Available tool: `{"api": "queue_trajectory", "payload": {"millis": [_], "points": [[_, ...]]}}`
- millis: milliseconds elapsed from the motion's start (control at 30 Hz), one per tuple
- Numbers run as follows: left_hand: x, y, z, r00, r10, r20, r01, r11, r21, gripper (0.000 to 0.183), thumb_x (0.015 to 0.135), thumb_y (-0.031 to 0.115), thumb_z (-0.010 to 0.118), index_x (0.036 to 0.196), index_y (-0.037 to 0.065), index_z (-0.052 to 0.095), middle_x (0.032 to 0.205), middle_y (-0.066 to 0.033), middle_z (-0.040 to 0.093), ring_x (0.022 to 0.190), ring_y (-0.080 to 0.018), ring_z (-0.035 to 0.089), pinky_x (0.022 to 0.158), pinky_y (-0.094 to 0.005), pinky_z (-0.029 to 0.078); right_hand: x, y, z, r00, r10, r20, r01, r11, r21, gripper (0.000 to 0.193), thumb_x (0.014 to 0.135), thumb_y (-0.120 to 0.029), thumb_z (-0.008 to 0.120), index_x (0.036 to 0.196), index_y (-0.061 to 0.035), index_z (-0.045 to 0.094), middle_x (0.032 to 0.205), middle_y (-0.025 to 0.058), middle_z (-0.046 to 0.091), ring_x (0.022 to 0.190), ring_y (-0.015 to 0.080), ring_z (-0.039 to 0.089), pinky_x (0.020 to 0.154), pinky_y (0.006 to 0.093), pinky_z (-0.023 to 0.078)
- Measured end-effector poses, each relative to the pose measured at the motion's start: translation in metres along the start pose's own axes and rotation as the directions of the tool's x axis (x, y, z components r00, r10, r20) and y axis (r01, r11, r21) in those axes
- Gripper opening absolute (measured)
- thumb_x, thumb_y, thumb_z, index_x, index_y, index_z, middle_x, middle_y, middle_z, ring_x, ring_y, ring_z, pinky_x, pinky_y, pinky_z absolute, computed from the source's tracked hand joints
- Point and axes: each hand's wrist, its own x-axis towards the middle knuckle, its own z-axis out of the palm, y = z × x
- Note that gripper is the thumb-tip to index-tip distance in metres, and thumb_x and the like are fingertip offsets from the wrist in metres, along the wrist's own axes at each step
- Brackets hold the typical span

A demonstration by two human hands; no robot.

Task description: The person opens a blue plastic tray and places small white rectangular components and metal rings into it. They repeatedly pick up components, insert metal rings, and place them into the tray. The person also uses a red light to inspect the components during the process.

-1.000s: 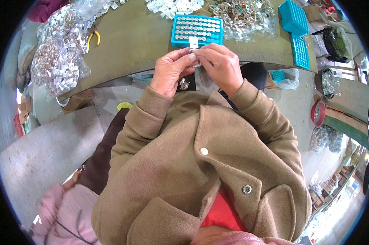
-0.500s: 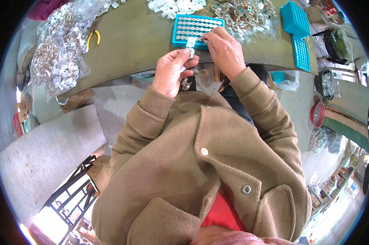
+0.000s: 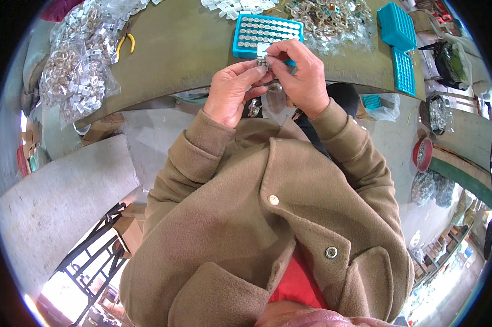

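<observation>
My left hand [image 3: 231, 90] is closed, thumb and fingers pinching a small pale piece with a white tag [image 3: 263, 50] standing up from it. A clear, shiny rounded part [image 3: 275, 87] hangs below the fingers. My right hand [image 3: 303, 73] meets it from the other side, fingertips pinched together at the piece; whatever small item they may hold is hidden. Just beyond both hands lies a turquoise tray [image 3: 237, 48] with rows of round silver discs [image 3: 265, 28]. My right fingers overlap its near edge.
Plastic bags of tagged clear pieces [image 3: 80, 82] heap at the left, beside yellow-handled pliers [image 3: 127, 46]. White tags [image 3: 238, 6] lie at the back. Loose tagged pieces [image 3: 333, 27] pile up right of the tray. Turquoise trays [image 3: 396, 30] stand near the table's right end.
My right hand has come away from the discs in the tray to the piece in my left hand. My left hand has moved slightly right, and the two hands now meet.
</observation>
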Motion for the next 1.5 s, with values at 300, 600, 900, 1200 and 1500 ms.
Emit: {"api": "queue_trajectory", "payload": {"millis": [300, 600, 900, 1200, 1500], "points": [[-0.005, -0.008, 0.007, 0.994, 0.105, -0.039, -0.106, 0.994, -0.011, 0.029, 0.089, 0.012, 0.071, 0.115, 0.002, 0.067, 0.1, -0.005, 0.07, 0.087, -0.0093, 0.066, 0.07, -0.0201, 0.053, -0.002, 0.0, -0.005, 0.94, -0.335, 0.068, 0.341, 0.899, -0.275, 0.013, 0.078, 0.001, 0.064, 0.089, -0.007, 0.065, 0.085, 0.0062, 0.065, 0.079, 0.027, 0.061, 0.072, 0.0375, 0.049], [-0.007, -0.018, 0.011, 0.954, 0.3, -0.029, -0.288, 0.936, 0.202, 0.036, 0.089, 0.009, 0.07, 0.122, -0.001, 0.064, 0.104, -0.0075, 0.069, 0.089, -0.0106, 0.066, 0.067, -0.0235, 0.057, 0.0, 0.003, -0.018, 0.978, 0.135, 0.162, -0.157, 0.979, 0.13, 0.02, 0.083, 0.001, 0.067, 0.1, -0.0038, 0.059, 0.09, 0.0045, 0.062, 0.083, 0.0144, 0.062, 0.073, 0.0296, 0.051], [-0.008, -0.012, 0.012, 0.993, 0.116, 0.012, -0.116, 0.993, 0.025, 0.029, 0.095, 0.016, 0.062, 0.12, 0.001, 0.063, 0.104, -0.0066, 0.069, 0.093, -0.0105, 0.067, 0.065, -0.0198, 0.053, -0.006, 0.003, -0.01, 0.876, 0.419, 0.238, -0.481, 0.785, 0.389, 0.018, 0.093, -0.016, 0.064, 0.096, 0.0011, 0.061, 0.081, 0.0037, 0.063, 0.078, 0.0099, 0.061, 0.066, 0.0278, 0.049], [0.0, -0.019, 0.0, 0.979, -0.137, 0.151, 0.176, 0.941, -0.29, 0.026, 0.096, 0.021, 0.063, 0.117, 0.006, 0.062, 0.101, -0.0032, 0.066, 0.094, -0.0075, 0.066, 0.059, -0.0142, 0.047, -0.013, -0.004, -0.011, 0.859, 0.446, 0.251, -0.509, 0.797, 0.325, 0.022, 0.096, -0.017, 0.057, 0.096, 0.0022, 0.068, 0.082, 0.0107, 0.069, 0.07, 0.013, 0.063, 0.063, 0.0292, 0.05], [0.009, -0.03, -0.004, 0.891, -0.309, 0.333, 0.45, 0.706, -0.547, 0.019, 0.098, 0.019, 0.059, 0.114, 0.01, 0.056, 0.101, -0.0067, 0.062, 0.067, -0.0012, 0.055, 0.041, -0.013, 0.039, -0.009, 0.011, -0.023, 0.749, 0.47, 0.466, -0.656, 0.43, 0.62, 0.027, 0.094, -0.009, 0.057, 0.113, 0.0081, 0.066, 0.105, 0.0165, 0.07, 0.089, 0.0173, 0.067, 0.085, 0.0282, 0.055]]}}
